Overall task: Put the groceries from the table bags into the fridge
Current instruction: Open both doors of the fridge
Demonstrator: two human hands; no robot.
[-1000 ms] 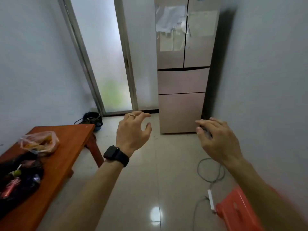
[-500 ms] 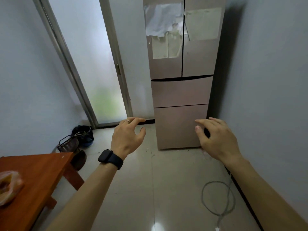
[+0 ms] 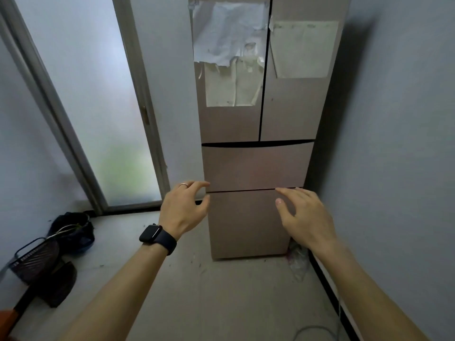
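Note:
A tall beige fridge point(image 3: 258, 166) stands straight ahead against the back wall, with two upper doors and two drawers below, all closed. Papers are stuck on both upper doors. My left hand point(image 3: 183, 209), with a ring and a black watch on the wrist, is raised in front of the fridge's lower left edge, fingers loosely curved and holding nothing. My right hand point(image 3: 304, 215) hovers before the lower right of the fridge, fingers relaxed and empty. Neither hand touches the fridge. The table bags are out of view.
A frosted glass door point(image 3: 98, 107) stands left of the fridge. A dark basket point(image 3: 33, 260) and a dark bag point(image 3: 71, 230) lie on the floor at left. A corner of the orange table point(image 3: 6, 318) shows bottom left. A grey cable point(image 3: 312, 332) lies near the right wall.
I have moved closer to the fridge, which now fills more of the view. The table with its bags has slid out of view at left. Both hands stay raised and empty.

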